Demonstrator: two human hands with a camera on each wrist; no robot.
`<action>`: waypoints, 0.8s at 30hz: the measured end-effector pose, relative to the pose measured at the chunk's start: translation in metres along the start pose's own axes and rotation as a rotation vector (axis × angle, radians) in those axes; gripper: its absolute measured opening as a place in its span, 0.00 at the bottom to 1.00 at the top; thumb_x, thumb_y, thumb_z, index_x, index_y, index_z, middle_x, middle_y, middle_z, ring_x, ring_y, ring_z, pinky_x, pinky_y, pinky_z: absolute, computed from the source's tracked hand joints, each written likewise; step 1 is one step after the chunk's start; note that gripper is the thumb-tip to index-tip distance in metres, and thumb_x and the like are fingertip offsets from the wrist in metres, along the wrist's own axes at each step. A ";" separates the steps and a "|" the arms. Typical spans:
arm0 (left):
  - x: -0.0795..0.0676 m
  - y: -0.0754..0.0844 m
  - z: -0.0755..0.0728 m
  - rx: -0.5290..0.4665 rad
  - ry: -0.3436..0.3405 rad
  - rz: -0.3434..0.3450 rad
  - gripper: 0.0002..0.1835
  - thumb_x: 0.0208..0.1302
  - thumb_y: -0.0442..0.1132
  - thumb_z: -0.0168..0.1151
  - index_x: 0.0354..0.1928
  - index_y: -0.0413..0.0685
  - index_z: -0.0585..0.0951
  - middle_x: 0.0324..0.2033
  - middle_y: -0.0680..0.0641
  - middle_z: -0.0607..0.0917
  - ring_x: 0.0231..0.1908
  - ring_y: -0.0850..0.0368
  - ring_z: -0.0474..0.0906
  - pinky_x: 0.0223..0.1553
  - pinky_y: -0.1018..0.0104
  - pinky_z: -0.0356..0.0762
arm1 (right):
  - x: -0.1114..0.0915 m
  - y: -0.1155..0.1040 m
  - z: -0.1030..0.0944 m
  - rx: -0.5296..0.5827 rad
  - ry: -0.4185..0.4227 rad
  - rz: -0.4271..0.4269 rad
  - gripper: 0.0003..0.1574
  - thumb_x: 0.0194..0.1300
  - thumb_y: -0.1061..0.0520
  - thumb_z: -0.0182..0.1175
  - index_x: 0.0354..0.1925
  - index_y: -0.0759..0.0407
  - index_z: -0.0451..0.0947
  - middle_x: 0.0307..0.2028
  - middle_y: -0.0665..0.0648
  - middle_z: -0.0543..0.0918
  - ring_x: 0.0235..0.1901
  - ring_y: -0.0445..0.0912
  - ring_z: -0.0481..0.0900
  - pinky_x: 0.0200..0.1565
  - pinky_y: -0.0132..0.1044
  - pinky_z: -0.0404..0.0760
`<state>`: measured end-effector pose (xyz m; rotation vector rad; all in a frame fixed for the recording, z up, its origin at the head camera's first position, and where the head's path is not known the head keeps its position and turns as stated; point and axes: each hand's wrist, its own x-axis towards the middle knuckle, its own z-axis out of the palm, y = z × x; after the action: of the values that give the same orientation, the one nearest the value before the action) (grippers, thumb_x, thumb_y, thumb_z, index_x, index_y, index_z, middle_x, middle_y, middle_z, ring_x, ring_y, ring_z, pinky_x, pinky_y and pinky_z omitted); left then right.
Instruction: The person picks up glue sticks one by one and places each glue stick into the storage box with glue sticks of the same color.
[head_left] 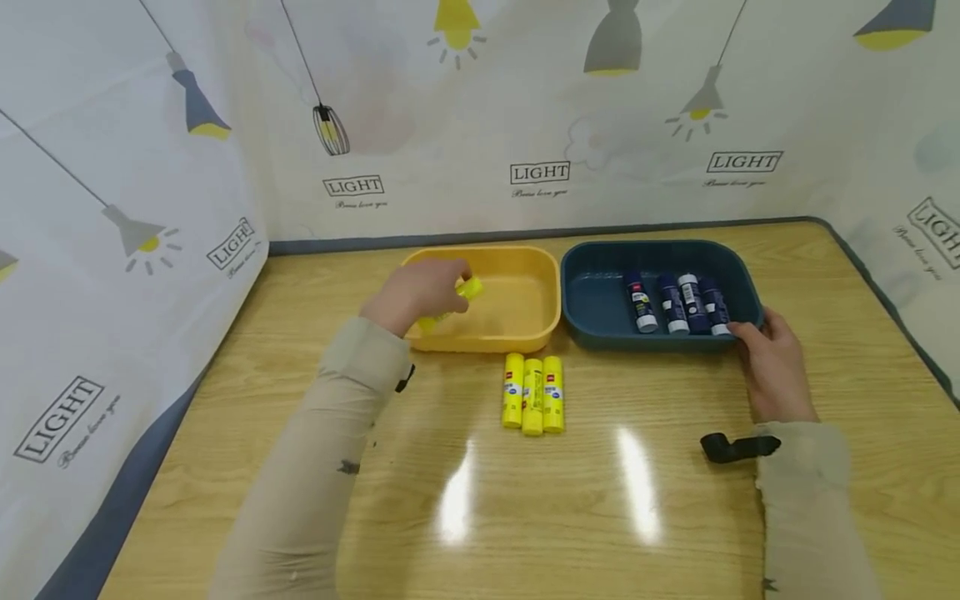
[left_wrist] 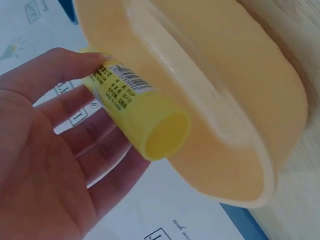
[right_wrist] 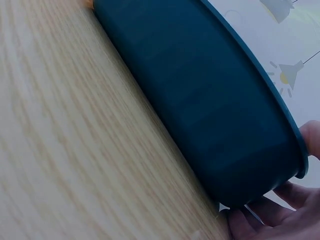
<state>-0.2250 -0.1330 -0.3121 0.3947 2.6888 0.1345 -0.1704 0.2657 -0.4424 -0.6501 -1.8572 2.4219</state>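
Note:
My left hand [head_left: 422, 293] pinches a yellow glue stick [left_wrist: 132, 107] between thumb and fingers, over the left end of the yellow bin [head_left: 517, 343]. In the left wrist view one round end of the stick faces the camera. At the front right corner of the dark blue bin [head_left: 637, 340], my right hand [head_left: 778, 367] grips the rim, thumb [right_wrist: 312, 139] on top and fingers against the outer wall. Several navy glue sticks [head_left: 639, 304] with white ends lie in the blue bin's right half. Three yellow glue sticks [head_left: 532, 396] lie side by side on the table before the bins.
Both bins stand side by side near the back of the wooden table [head_left: 555, 517]. A white cloth screen [head_left: 450, 133] printed with lamps rises behind and at both sides. Black straps [head_left: 738, 447] sit at the wrists.

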 end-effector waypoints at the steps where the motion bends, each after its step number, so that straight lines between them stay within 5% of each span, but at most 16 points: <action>1: 0.004 0.000 0.001 0.004 -0.010 0.001 0.24 0.59 0.44 0.57 0.58 0.52 0.67 0.51 0.50 0.74 0.39 0.57 0.72 0.44 0.59 0.71 | 0.000 0.000 0.000 0.000 -0.001 -0.001 0.44 0.61 0.57 0.56 0.69 0.51 0.44 0.67 0.51 0.50 0.62 0.39 0.52 0.62 0.30 0.51; 10: 0.032 0.006 0.013 0.018 -0.119 -0.003 0.21 0.59 0.42 0.58 0.55 0.51 0.70 0.50 0.50 0.74 0.39 0.57 0.72 0.42 0.60 0.71 | 0.001 0.001 -0.001 -0.023 0.000 -0.006 0.46 0.60 0.55 0.58 0.69 0.51 0.44 0.67 0.51 0.50 0.62 0.40 0.53 0.62 0.31 0.51; 24: 0.037 0.005 0.020 0.061 -0.173 -0.004 0.16 0.61 0.36 0.53 0.52 0.49 0.72 0.48 0.49 0.74 0.43 0.54 0.69 0.44 0.59 0.70 | -0.001 -0.002 -0.001 -0.077 0.010 0.005 0.43 0.62 0.54 0.55 0.69 0.50 0.43 0.67 0.51 0.48 0.63 0.40 0.51 0.63 0.33 0.49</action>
<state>-0.2472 -0.1168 -0.3437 0.4006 2.5271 0.0167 -0.1694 0.2667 -0.4400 -0.6703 -1.9563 2.3556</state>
